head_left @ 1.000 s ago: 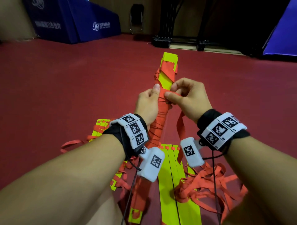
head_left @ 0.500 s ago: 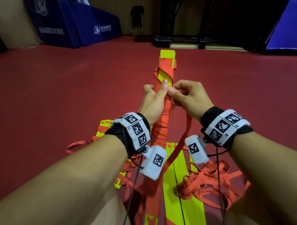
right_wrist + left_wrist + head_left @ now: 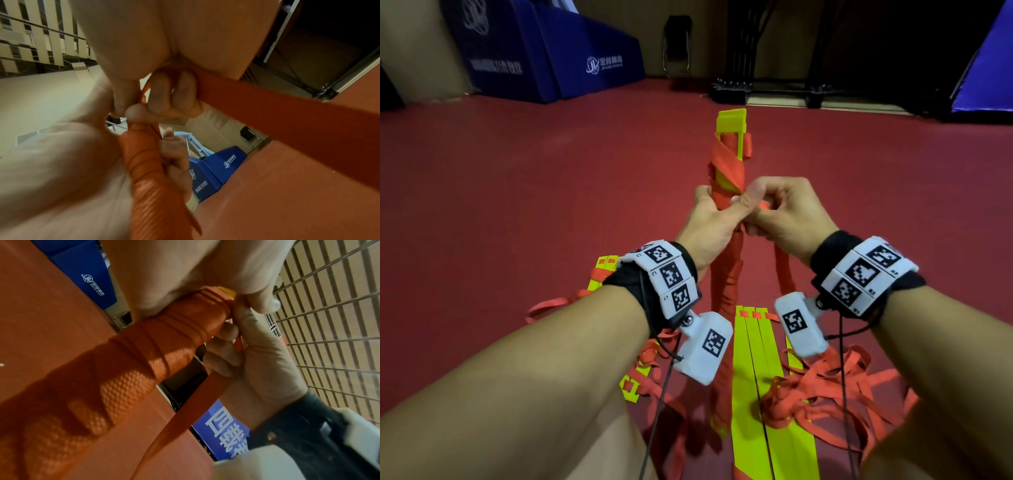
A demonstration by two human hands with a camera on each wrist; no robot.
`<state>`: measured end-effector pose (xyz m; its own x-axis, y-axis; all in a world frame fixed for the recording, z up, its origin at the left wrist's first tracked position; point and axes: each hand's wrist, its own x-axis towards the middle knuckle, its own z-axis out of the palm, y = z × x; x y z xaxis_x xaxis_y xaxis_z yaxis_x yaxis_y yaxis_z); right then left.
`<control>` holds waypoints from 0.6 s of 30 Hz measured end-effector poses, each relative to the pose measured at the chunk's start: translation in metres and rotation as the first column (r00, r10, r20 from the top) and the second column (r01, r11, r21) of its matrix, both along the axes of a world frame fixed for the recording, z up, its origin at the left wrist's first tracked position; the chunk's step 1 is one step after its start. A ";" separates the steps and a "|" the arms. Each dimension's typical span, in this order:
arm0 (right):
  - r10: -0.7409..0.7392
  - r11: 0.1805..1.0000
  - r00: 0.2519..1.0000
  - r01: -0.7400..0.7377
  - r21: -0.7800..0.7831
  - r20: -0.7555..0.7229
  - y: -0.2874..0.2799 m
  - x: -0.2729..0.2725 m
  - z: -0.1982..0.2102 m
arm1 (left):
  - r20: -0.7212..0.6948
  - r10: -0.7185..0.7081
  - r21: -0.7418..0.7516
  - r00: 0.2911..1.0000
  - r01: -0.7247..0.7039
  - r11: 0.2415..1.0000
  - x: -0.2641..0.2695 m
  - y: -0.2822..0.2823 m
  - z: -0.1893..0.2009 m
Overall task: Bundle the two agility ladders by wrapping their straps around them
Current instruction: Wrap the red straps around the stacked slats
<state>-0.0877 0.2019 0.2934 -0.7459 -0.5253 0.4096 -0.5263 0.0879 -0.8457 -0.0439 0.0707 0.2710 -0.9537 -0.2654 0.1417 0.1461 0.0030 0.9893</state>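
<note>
A bundle of yellow ladder rungs (image 3: pixel 730 161) wound in orange strap stands tilted away from me, its yellow tip at the top. My left hand (image 3: pixel 714 219) grips the bundle (image 3: pixel 164 331) around its middle, thumb across the front. My right hand (image 3: pixel 780 212) pinches the loose orange strap (image 3: pixel 784 274) right beside the bundle. That strap (image 3: pixel 277 116) runs from my curled right fingers (image 3: pixel 170 95) down toward the floor. The second ladder (image 3: pixel 756 370) lies flat on the floor below my wrists, its yellow rungs stacked side by side.
A tangle of loose orange straps (image 3: pixel 825 387) lies on the red floor at the lower right, more with yellow rungs (image 3: pixel 602 274) at the left. Blue padded mats (image 3: pixel 558 58) stand at the back left, a dark metal frame (image 3: pixel 767 92) at the back centre.
Both hands have moved higher up the bundle. The right hand has closed tighter on the strap against the left thumb, and the bundle stands a little more upright.
</note>
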 end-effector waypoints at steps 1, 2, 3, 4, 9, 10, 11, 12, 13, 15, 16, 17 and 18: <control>0.033 0.999 0.999 -0.033 -0.003 -0.001 0.001 0.001 0.003 | -0.019 0.002 -0.005 1.000 -0.002 1.000 0.001 -0.001 0.000; 0.083 0.996 0.996 -0.082 -0.017 0.017 0.002 0.001 0.005 | -0.038 0.001 0.001 0.999 -0.001 1.000 0.002 -0.001 0.001; 0.139 0.990 0.990 -0.137 -0.037 0.038 0.004 0.001 0.007 | -0.047 0.000 0.019 0.999 0.001 1.000 0.003 -0.001 0.002; 0.191 0.980 0.980 -0.188 -0.061 0.054 0.005 0.001 0.009 | -0.059 -0.008 0.053 0.998 0.011 0.999 0.005 0.000 0.004; 0.188 0.979 0.981 -0.184 -0.091 0.037 0.002 0.007 0.013 | -0.046 -0.118 0.216 0.992 0.125 0.968 0.009 0.001 0.012; 0.145 0.986 0.989 -0.143 -0.085 0.019 0.001 0.007 0.012 | -0.030 -0.127 0.241 0.991 0.130 0.962 0.009 0.000 0.012; 0.107 0.992 0.994 -0.106 -0.075 0.007 0.000 0.007 0.012 | -0.023 -0.134 0.265 0.991 0.135 0.955 0.010 0.000 0.013; 0.081 0.995 0.997 -0.080 -0.063 0.011 0.000 0.006 0.010 | -0.023 -0.145 0.288 0.989 0.145 0.947 0.009 0.000 0.012; 0.068 0.996 0.997 -0.066 -0.052 0.042 -0.001 0.004 0.010 | -0.027 -0.163 0.306 0.986 0.164 0.938 0.009 0.000 0.011; 0.068 0.998 0.990 -0.067 -0.015 0.123 -0.001 0.002 0.008 | -0.026 -0.206 0.328 0.978 0.203 0.923 0.009 0.001 0.011; 0.069 0.997 0.988 -0.072 0.018 0.139 -0.001 0.001 0.007 | -0.016 -0.207 0.333 0.978 0.200 0.921 0.009 0.001 0.010; 0.070 0.996 0.988 -0.076 0.041 0.140 -0.001 0.000 0.007 | 0.000 -0.193 0.337 0.981 0.182 0.924 0.009 0.002 0.009; 0.078 0.995 0.988 -0.084 0.045 0.134 -0.001 0.001 0.007 | 0.021 -0.171 0.337 0.985 0.154 0.929 0.008 0.002 0.008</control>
<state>-0.0866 0.2009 0.3003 -0.7458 -0.6037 0.2818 -0.4176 0.0940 -0.9038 -0.0358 0.0732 0.2792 -0.9912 -0.1304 0.0238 0.0681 -0.3469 0.9354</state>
